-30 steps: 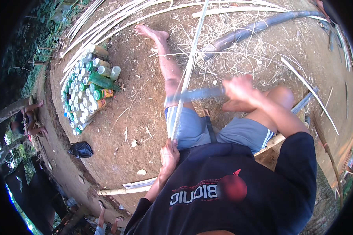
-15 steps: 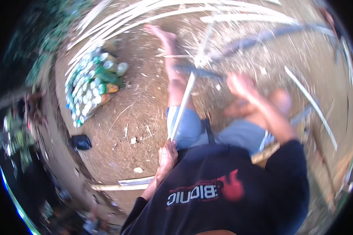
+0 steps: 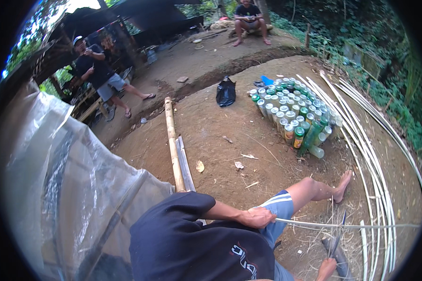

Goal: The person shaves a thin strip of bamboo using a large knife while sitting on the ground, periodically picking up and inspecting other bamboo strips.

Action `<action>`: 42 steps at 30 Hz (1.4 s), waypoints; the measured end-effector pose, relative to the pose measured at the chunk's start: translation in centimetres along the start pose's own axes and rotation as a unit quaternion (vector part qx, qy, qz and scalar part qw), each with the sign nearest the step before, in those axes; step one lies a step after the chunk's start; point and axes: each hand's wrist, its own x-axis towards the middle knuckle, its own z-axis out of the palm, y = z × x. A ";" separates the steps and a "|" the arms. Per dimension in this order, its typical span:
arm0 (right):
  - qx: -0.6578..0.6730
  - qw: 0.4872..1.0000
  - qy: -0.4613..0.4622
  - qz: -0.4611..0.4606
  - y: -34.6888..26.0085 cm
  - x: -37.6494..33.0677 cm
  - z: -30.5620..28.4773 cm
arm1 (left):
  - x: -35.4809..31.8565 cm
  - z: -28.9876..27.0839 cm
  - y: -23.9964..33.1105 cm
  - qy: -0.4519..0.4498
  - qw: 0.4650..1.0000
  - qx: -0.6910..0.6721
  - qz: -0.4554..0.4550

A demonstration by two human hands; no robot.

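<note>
The left hand (image 3: pixel 258 218), low in the middle of the frame, rests on the thigh with its fingers (image 3: pixel 266 216) curled and pinching the near end of a long thin pale bamboo strip (image 3: pixel 351 225). The strip runs level from that hand toward the right edge, just above the bare dirt ground (image 3: pixel 220 154). At the bottom edge, right of centre, the right hand (image 3: pixel 326 269) is wrapped around the handle of a dark narrow-bladed knife (image 3: pixel 336 241), whose blade points up to meet the strip; its fingers look closed on the handle, though the hand is cut off by the frame.

To work the strip well, I judge that the left hand should keep it taut and flat, the blade should lie at a shallow angle, and the bare leg (image 3: pixel 314 189) stretched beside it should stay out of the blade's line.

A sheaf of long split bamboo strips (image 3: pixel 375 154) curves down the right side, with a stack of green and silver cans (image 3: pixel 293 114) in the upper middle.
</note>
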 end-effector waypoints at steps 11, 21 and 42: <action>0.013 0.998 0.028 0.053 -3.9 1.6 -1.7 | 3.1 -0.9 -4.0 0.031 0.997 0.045 0.046; 0.125 0.969 -0.105 0.184 2.0 3.2 -1.3 | 1.0 -0.7 -3.0 -0.064 0.993 0.097 -0.028; 0.095 0.993 -0.031 0.068 -4.6 -4.1 1.1 | 6.3 -0.9 3.4 -0.185 0.954 -0.199 -0.125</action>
